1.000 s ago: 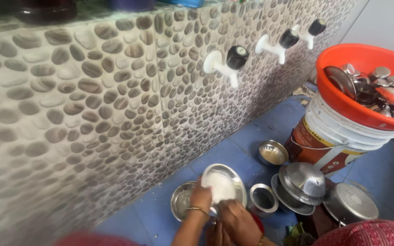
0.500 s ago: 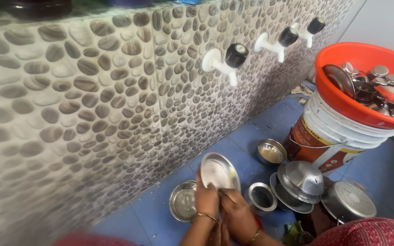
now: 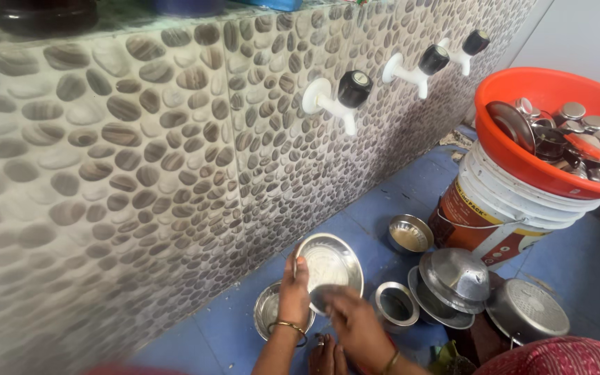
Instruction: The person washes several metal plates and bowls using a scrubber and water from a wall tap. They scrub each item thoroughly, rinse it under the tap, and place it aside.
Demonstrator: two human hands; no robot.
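Note:
My left hand grips the left rim of a round steel plate, held tilted on edge above the blue floor. My right hand presses against the plate's lower front face; whether it holds a scrubber I cannot tell. Both wrists wear bangles. A small steel bowl lies on the floor just under my left hand.
A steel tumbler, a small bowl, stacked lids and a pot stand on the blue floor. An orange tub of steel vessels sits on a white bucket. Three taps jut from the pebble wall.
The plate has turned from face-up with white foam to tilted on edge. My right hand has shifted lower across its face.

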